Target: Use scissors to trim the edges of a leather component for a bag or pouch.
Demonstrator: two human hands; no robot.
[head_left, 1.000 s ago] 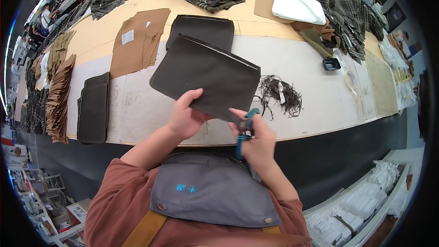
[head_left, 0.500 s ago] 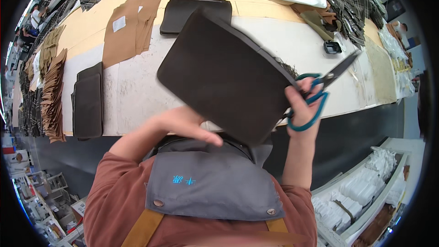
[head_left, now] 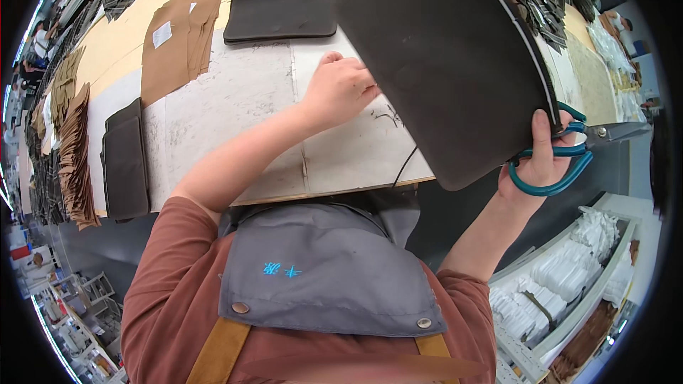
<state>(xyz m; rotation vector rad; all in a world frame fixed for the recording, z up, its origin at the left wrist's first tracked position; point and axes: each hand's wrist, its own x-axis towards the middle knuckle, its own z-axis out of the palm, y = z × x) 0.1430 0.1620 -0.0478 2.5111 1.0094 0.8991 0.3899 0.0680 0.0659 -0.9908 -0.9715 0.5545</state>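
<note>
My right hand (head_left: 542, 160) grips the lower right edge of a dark brown flat fabric piece (head_left: 441, 64) with rounded corners, held tilted above the table. Teal-handled scissors (head_left: 602, 131) hang on the same hand, their blades pointing right. A pale line runs along the piece's right edge. Beside its left edge is my left hand (head_left: 340, 89), fingers curled in; whether they pinch the edge or a thread is hidden. Thin dark threads (head_left: 388, 115) show under the piece. Farther back on the table lies a stack of similar dark pieces (head_left: 281, 11).
More dark pieces (head_left: 126, 163) lie at the table's left front. Brown panels (head_left: 181, 35) and stacked brown pieces (head_left: 75, 156) are at the left. Plaid cloth (head_left: 533, 0) is heaped at the back right. White bundles (head_left: 569, 270) fill a shelf at lower right.
My right hand has moved right, bringing the dark piece and scissors along. My left hand has gone up and forward from near my waist to the piece's left edge, its fingers now curled.
</note>
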